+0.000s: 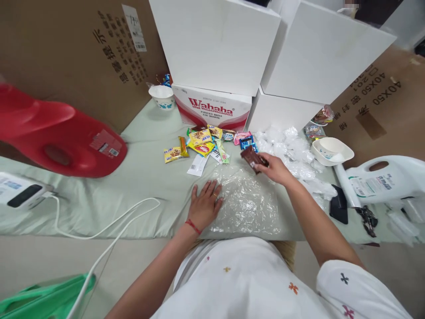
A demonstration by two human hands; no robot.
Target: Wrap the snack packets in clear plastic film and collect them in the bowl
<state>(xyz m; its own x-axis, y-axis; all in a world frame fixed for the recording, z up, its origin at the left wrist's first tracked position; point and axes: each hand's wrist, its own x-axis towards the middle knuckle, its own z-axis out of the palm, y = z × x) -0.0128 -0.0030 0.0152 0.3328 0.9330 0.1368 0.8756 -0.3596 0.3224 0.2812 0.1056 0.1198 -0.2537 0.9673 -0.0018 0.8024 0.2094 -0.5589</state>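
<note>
My right hand (272, 168) grips a brown snack packet (252, 159) between thumb and fingers, held above the far right part of a clear plastic bag (245, 204). The bag lies flat and crinkled in front of me. Palm down, my left hand (206, 204) rests at the bag's left edge with its fingers stretched out. Beyond the bag is a pile of snack packets (201, 137) in yellow, pink, blue and white wrappers. One yellow cookie packet (172, 154) lies at the left of the pile.
White boxes (222, 44) and a Wahaha carton (212, 108) stand behind. Crumpled clear bags (288, 148), a white bowl (332, 150) and a white jug (388, 179) are at right. A red jug (66, 133), paper cup (162, 96) and white cable (133, 208) are at left.
</note>
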